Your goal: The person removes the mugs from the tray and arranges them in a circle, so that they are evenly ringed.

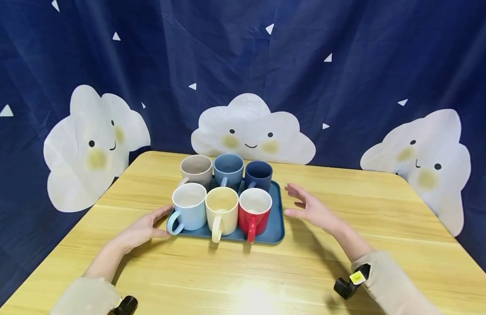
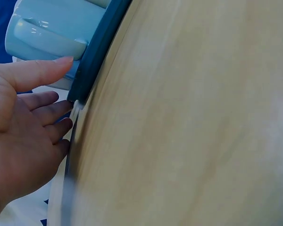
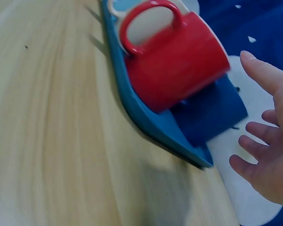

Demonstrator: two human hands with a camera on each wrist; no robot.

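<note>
A blue tray (image 1: pixel 276 218) holds two rows of mugs. In front stand a light blue mug (image 1: pixel 192 216), a cream mug (image 1: pixel 227 218) and a red mug (image 1: pixel 262 221), handles toward me. Behind them are a beige mug (image 1: pixel 201 175), a grey-blue mug (image 1: pixel 229 173) and a navy mug (image 1: pixel 259 175). My left hand (image 1: pixel 142 228) is at the tray's left end, its thumb and fingers spread, fingertips right at the rim beside the light blue handle. To the right of the tray, my right hand (image 1: pixel 311 211) hovers apart from it, fingers loosely spread and holding nothing.
The tray sits on a light wooden table (image 1: pixel 211 275). Beyond the table's back edge hangs a dark blue curtain (image 1: pixel 235 57) with smiling white clouds and small white triangles. A small black camera (image 1: pixel 347 286) is strapped to the right sleeve.
</note>
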